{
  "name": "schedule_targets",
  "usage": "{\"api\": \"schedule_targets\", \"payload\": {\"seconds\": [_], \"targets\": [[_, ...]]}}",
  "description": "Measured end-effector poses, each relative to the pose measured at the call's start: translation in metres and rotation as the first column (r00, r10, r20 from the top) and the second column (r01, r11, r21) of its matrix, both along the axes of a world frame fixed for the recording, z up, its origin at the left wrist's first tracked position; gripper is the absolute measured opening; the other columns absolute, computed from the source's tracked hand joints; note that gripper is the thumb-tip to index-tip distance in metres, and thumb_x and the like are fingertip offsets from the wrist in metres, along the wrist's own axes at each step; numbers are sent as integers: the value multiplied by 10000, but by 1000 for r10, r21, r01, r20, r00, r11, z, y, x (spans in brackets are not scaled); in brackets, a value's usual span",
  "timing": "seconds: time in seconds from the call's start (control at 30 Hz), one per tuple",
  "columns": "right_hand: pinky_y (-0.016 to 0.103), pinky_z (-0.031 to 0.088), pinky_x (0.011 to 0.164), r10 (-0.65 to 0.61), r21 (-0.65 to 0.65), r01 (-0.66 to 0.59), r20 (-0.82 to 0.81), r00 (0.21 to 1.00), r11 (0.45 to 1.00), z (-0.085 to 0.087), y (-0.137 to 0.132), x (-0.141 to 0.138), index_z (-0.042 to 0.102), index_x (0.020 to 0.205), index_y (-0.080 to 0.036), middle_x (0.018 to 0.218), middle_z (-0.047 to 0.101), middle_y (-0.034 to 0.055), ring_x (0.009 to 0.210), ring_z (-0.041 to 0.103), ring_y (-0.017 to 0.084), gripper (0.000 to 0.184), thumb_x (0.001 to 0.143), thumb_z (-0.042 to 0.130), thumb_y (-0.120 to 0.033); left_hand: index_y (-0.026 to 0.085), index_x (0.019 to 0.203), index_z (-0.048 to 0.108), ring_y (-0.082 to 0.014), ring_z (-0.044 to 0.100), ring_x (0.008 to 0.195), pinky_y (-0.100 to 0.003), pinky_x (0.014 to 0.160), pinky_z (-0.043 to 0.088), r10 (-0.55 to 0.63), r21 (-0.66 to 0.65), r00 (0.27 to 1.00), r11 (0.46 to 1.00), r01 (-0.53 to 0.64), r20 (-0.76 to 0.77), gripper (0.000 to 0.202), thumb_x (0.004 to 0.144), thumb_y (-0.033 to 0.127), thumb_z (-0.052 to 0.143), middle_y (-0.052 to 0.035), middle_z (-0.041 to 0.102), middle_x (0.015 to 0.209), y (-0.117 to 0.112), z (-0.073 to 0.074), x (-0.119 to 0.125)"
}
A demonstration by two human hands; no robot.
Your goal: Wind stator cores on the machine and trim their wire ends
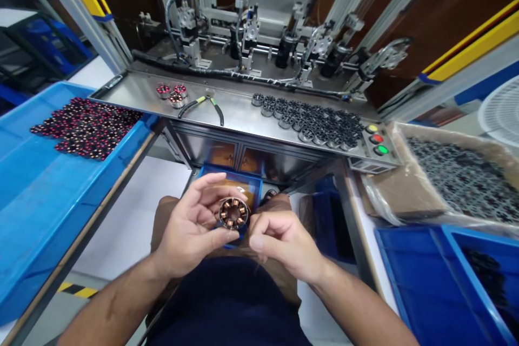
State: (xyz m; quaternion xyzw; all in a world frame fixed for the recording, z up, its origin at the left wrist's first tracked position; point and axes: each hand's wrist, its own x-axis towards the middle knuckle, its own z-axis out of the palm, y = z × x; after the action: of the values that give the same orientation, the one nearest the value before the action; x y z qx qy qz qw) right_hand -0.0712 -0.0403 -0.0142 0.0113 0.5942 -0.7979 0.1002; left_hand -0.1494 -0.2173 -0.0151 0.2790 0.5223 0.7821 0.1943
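Observation:
My left hand (190, 227) holds a small round stator wound with copper wire (233, 213) between thumb and fingers, above my lap. My right hand (279, 240) is beside it on the right, fingers curled in a pinch close to the stator's edge; what it pinches, perhaps a fine wire, is too small to make out. Under both hands sits a small blue bin (243, 181).
The steel bench (243, 113) carries three wound stators (172, 93), pliers (203, 102), a row of several bare dark stator cores (312, 121) and coloured push buttons (377, 139). A blue tray with wound stators (87, 127) is at left. A lined box of cores (458, 175) and blue bins (441, 275) are at right.

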Motion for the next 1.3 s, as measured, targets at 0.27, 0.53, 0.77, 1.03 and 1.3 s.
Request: {"api": "schedule_targets", "payload": {"seconds": [0.27,0.53,0.77,1.03,1.3], "targets": [[286,428,659,-229,288,309,-280,932,907,25,11,0,615,776,-190,724,567,-14,678,518,131,337,652,862,-383,323,1394,418,-166,683,1072,-290,918,581,62,-81,954,993,-89,-293,745,783,-16,679,-52,696,1207,-2,-5,8],[268,445,638,-301,139,347,-273,914,927,20,-8,-4,583,727,-179,723,573,-2,671,539,116,184,868,668,-261,318,1316,511,-179,701,1059,-242,857,602,-61,-88,993,995,52,-99,619,809,-3,663,-66,705,1206,-6,1,6],[270,473,643,-364,106,405,-282,888,908,13,-15,0,578,742,-190,726,596,2,682,571,128,167,872,662,-251,206,1232,616,-220,708,979,-350,892,598,-200,19,969,980,200,147,434,812,208,727,-154,620,1307,-5,-9,-3],[290,442,676,-368,181,439,-324,871,880,0,-19,3,567,760,-197,743,555,8,709,524,144,166,878,651,-278,215,1075,705,-198,682,1007,-254,844,583,215,-90,967,969,-229,-137,444,665,93,825,-73,708,1065,12,-9,6],[300,430,759,-306,55,344,-342,888,937,3,-21,0,545,835,-206,850,505,12,808,496,152,140,899,622,-304,214,1128,669,-223,679,1009,-329,882,585,259,-60,841,944,-325,-475,578,617,-30,788,-70,723,1063,6,-10,16]]}}
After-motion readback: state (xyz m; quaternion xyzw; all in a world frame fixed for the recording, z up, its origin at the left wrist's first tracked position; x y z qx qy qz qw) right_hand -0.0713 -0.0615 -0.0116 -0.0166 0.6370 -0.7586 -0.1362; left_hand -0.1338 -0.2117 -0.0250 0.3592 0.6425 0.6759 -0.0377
